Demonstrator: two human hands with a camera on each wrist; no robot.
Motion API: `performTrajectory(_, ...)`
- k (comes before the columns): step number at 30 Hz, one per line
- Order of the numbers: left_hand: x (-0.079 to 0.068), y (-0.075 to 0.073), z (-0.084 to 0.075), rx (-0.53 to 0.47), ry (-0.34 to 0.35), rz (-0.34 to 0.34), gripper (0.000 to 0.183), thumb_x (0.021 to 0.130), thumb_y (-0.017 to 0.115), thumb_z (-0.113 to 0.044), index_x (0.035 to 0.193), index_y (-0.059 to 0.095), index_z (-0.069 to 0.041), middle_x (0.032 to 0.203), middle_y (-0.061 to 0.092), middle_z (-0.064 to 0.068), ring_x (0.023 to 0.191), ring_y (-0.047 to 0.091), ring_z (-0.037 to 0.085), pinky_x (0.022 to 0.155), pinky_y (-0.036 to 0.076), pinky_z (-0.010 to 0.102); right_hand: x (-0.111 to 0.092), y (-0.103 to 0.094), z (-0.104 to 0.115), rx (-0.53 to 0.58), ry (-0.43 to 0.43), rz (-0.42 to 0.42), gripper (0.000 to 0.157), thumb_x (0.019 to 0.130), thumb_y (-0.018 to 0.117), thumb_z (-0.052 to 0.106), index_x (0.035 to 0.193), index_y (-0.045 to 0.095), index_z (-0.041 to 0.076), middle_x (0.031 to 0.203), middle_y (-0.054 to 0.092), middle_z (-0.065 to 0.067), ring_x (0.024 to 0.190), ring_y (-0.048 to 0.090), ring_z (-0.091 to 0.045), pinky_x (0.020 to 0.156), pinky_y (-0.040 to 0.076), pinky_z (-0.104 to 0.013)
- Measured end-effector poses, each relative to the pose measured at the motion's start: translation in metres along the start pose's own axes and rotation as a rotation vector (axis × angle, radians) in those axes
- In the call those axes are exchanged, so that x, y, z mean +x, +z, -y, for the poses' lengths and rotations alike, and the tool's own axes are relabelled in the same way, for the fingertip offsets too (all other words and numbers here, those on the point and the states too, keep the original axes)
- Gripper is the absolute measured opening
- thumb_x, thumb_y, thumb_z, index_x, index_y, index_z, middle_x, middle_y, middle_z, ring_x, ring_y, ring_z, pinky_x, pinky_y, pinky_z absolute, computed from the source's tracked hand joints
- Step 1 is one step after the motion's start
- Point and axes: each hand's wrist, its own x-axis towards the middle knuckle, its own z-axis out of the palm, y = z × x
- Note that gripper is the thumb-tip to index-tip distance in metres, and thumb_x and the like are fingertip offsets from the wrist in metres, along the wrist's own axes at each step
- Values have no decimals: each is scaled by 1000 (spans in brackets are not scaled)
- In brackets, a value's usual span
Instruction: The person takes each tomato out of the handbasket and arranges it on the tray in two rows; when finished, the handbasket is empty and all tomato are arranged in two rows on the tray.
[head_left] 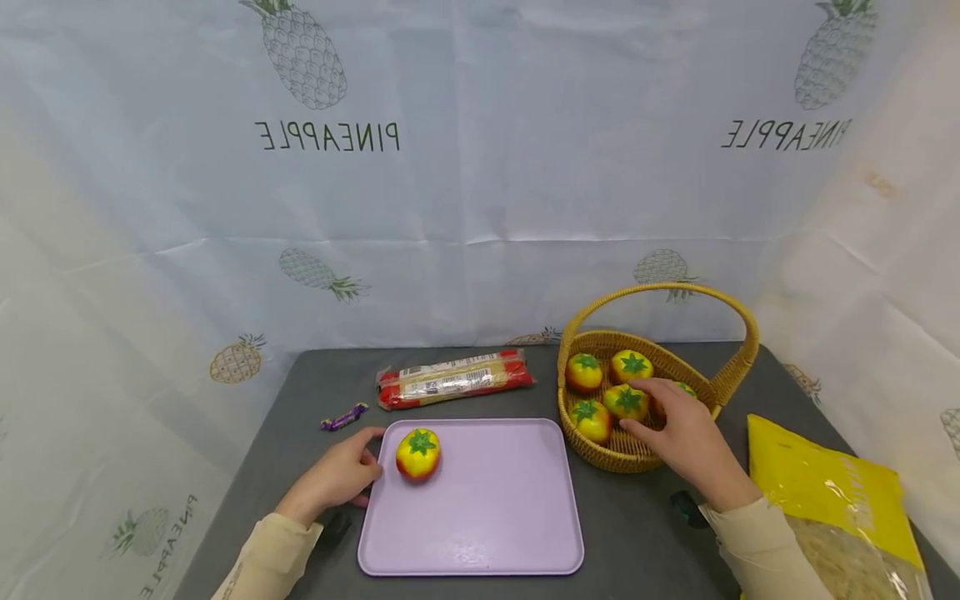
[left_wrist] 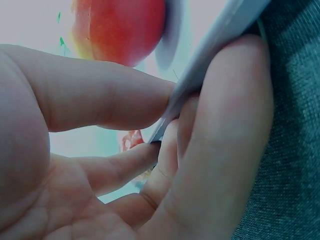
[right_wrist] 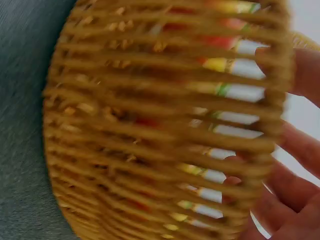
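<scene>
My left hand point(head_left: 340, 473) pinches the left rim of a lilac tray point(head_left: 495, 508); the left wrist view shows its edge between thumb point(left_wrist: 115, 95) and fingers. On the tray's upper left rests a round yellow-and-red fruit point(head_left: 418, 455) with a green star-shaped leaf top, its kind unclear. My right hand point(head_left: 678, 429) reaches over the rim of a wicker basket point(head_left: 600, 457), thumb and fingers apart. Several similar fruits lie inside, one fruit point(head_left: 626, 402) nearest the fingertips. No grip on a fruit shows. In the right wrist view the woven wall point(right_wrist: 150, 125) partly hides the fingers.
Behind the tray lies a red-and-clear packet point(head_left: 453, 379) of long pale sticks. A purple wrapped candy point(head_left: 344, 417) sits to its left. At the right is a yellow bag point(head_left: 832, 492) with a see-through lower part. The basket's tall handle point(head_left: 660, 287) arches above it.
</scene>
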Motion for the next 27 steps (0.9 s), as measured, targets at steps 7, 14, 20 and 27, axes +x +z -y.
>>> performTrajectory(7,-1,1,1,-15,6,2,69,94,71,-7,159,48,-9,97,62,11,76,63,23,60,66,35,7,8,-12,-15,14,41,64,90,88,24,145,62,1,146,62,-26,130,62,-48,107,53,-67)
performTrajectory(14,-1,1,2,-20,-8,0,69,93,72,-8,158,49,-10,96,62,11,75,63,23,60,65,35,13,16,-12,-32,41,79,64,91,86,23,145,61,-1,147,60,-29,130,61,-51,107,53,-69)
performTrajectory(20,-1,2,4,-24,-15,0,69,93,72,-7,158,49,-10,96,62,11,76,63,23,60,65,35,17,20,-14,-41,47,103,60,91,87,21,143,64,2,146,60,-28,127,62,-51,104,54,-69)
performTrajectory(27,2,2,2,-8,-4,-5,70,93,72,-8,159,48,-10,97,63,10,76,63,22,59,65,34,19,21,-15,-48,53,113,60,91,87,21,143,64,2,145,60,-29,126,63,-51,102,55,-68)
